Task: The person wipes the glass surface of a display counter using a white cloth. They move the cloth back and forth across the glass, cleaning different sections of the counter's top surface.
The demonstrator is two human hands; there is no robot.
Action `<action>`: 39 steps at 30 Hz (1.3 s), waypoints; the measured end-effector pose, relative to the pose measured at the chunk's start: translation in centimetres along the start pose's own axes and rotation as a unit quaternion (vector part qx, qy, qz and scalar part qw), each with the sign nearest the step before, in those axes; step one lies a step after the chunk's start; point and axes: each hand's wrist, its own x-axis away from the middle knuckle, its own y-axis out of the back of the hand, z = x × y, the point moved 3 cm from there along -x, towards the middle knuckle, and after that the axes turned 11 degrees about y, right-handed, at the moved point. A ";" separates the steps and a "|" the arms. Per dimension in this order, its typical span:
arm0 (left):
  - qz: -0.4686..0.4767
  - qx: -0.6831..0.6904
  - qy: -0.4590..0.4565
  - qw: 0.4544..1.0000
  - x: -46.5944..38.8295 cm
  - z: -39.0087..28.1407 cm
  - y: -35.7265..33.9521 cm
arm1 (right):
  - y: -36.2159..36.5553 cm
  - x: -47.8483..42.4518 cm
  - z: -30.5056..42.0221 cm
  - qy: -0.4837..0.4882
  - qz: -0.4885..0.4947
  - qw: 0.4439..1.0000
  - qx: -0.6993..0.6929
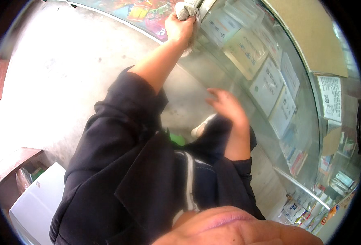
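My left hand (180, 29) reaches far forward and grips a bunched greyish-white cloth (184, 11). Part of the cloth hangs down beside the wrist. It is at the corner where two glass-fronted display cases meet. My right hand (228, 105) is held above my bent knee, blurred, with its fingers loosely apart and nothing seen in them. Beside it stands the glass display case (240, 82), with flat boxes and packets behind the pane. A pale shoe (202, 126) shows below the right hand.
Colourful packets (150, 13) lie behind glass at the top. A tan board (315, 33) and a printed sheet (330, 98) lie on the right. A white panel (39, 196) and a brown wooden cabinet (15, 162) stand at lower left. Pale floor (85, 61) stretches left; something green (177, 140) is near my legs.
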 end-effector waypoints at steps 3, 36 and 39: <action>-0.005 -0.098 0.045 0.994 -0.1 0.2 0.7 | 0.1 -0.3 0.4 0.007 0.002 1.000 0.013; 0.107 -0.023 -0.269 0.957 5.1 -5.4 -4.6 | -0.9 1.4 -2.0 0.031 -0.028 0.998 0.040; 0.112 -0.092 -0.326 0.934 5.7 -5.1 -4.7 | -0.4 2.1 -1.7 0.033 -0.048 0.997 0.051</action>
